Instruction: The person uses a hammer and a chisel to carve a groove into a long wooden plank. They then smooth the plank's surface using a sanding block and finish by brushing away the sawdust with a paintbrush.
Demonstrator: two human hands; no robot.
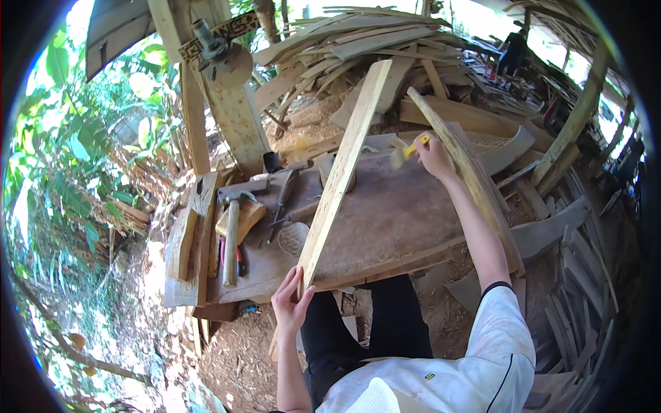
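Note:
My left hand (pixel 292 301) is closed around the lower end of a long, pale wooden plank (pixel 337 180). The plank slants up and away over the workbench (pixel 406 206), its far end raised toward the wood pile. To the right of it, my right hand (pixel 434 157) grips a yellow-handled paintbrush (pixel 417 146). The brush's head is smeared by motion and stands apart from the plank. A round container (pixel 351 180) on the bench is partly hidden behind the plank.
At the bench's left lie a hammer (pixel 232 241), wooden blocks (pixel 180 248) and several hand tools. A long wooden pole (pixel 475 175) leans along the right side. Beyond the bench rises a heap of boards (pixel 372 41); a wooden post (pixel 234 117) stands at the back left.

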